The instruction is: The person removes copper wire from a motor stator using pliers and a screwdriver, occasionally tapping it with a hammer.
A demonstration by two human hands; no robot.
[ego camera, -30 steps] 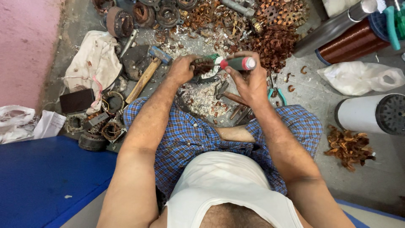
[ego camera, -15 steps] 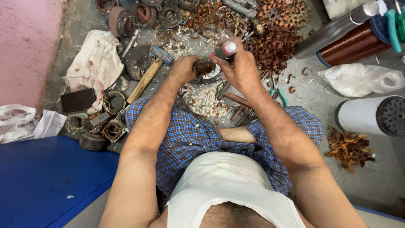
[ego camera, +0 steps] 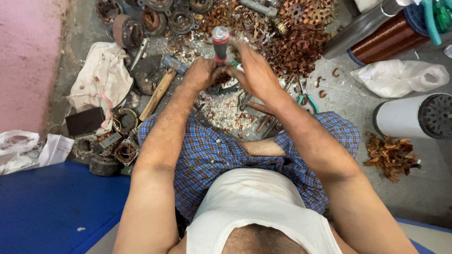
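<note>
Red and grey, the handle of a screwdriver [ego camera: 220,43] stands up between the two hands. The right hand [ego camera: 254,70] has its fingers closed around the lower part of this handle, so the tool points down like a lever or chisel. The left hand [ego camera: 200,74] is just beside it, fingers curled on a small dark motor part [ego camera: 221,80] that is mostly hidden under both hands; it seems to steady this piece so the tool does not slip. The piece sits low in front of the person's knees, above a pale heap of shavings [ego camera: 221,110] on the concrete floor.

Further out, a hammer [ego camera: 160,87] with a wooden handle lies to the left, near a dirty white cloth [ego camera: 103,77]. Curly copper wire scrap [ego camera: 294,49] is piled to the right, rough and reddish. Round rusty stator cores [ego camera: 127,30] lie behind. A white cylinder [ego camera: 405,117] and a copper wire spool [ego camera: 388,40] stand well apart on the right.
</note>
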